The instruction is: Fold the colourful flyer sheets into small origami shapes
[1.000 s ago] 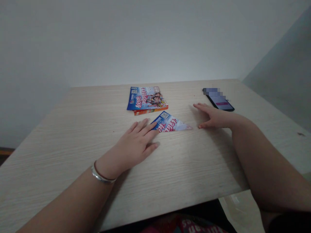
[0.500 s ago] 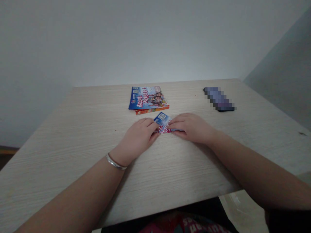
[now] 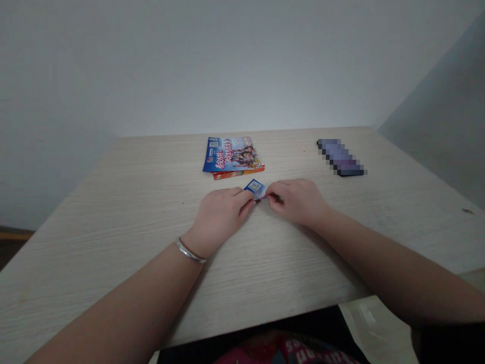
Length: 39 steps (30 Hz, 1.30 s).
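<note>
A small folded leaflet (image 3: pixel 256 188) is held low over the middle of the wooden table (image 3: pixel 113 212), pinched on both sides. Its left edge is clasped by the fingers of the left hand (image 3: pixel 222 212), its right edge by those of the right hand (image 3: pixel 299 201); only a blue corner with a printed square code is seen between them. Just beyond, a stack of colourful leaflets (image 3: pixel 232 156) is laid flat. A phone (image 3: pixel 341 157) is placed well apart, far right.

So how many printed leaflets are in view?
3: a small folded blue leaflet pinched between left hand and right hand; a flat blue leaflet on the pale wooden table beyond; an orange-edged leaflet under it. More may hide beneath.
</note>
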Tool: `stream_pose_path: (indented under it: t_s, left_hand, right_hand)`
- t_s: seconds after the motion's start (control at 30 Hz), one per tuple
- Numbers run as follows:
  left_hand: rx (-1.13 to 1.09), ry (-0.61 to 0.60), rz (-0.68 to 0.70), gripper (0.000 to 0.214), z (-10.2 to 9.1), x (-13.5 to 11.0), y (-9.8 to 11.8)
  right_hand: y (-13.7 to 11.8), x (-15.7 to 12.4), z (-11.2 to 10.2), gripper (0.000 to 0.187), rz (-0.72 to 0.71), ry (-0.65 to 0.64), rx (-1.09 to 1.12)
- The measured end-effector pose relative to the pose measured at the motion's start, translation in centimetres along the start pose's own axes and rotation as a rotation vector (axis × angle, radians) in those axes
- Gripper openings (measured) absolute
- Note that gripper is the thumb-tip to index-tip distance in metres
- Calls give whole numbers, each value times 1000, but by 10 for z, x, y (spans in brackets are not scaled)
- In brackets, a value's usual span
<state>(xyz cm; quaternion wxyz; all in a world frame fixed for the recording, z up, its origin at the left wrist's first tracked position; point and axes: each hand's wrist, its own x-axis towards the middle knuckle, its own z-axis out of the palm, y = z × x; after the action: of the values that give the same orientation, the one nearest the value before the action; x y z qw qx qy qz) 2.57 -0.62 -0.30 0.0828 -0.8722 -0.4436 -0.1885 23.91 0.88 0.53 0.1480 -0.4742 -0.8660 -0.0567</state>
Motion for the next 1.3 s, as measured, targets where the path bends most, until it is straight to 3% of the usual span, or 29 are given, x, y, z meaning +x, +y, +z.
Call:
stream_pose_path:
  t_s: [0.27,0.57,0.9,1.3]
  left_hand:
    - [-6,148,60,19,-10,6,6]
    - [31,249,81,20,-18,10,7]
    - [72,180,26,24,-30,6,-2]
    - [115,175,-11,21,-31,3,-10]
  right_hand:
    - [-20,5,-11,14,3,90,144]
    - [-11,6,-14,14,0,104,107]
    - [16,1,-14,11,148,114,195]
    - [34,-4,-16,14,227,153,259]
